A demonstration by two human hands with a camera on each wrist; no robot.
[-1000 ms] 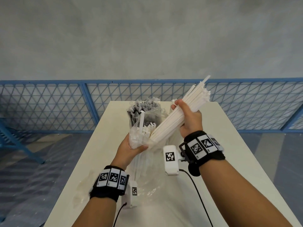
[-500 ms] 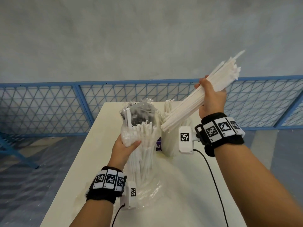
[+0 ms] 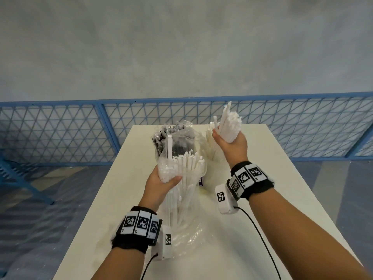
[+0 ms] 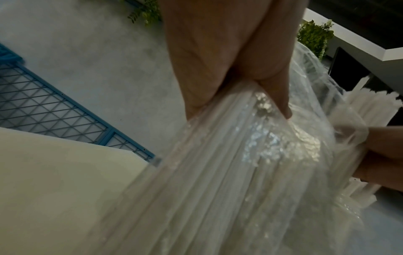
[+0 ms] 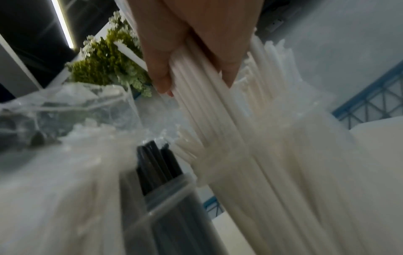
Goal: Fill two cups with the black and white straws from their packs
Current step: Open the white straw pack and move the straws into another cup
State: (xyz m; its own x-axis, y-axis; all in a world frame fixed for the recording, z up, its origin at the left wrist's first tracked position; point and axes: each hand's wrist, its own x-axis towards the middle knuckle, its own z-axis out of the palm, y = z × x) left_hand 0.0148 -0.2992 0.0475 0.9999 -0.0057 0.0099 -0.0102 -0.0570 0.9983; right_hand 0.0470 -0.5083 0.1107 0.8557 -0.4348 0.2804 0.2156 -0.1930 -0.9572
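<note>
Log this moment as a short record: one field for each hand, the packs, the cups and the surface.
left hand: grips the clear pack of white straws, held upright on the table
right hand: holds a bundle of white straws upright above the white-straw cup
black straws: standing in a clear cup; a second clear pack with dark straws stands behind the white pack
table: white, with loose clear wrap near the left wrist
</note>
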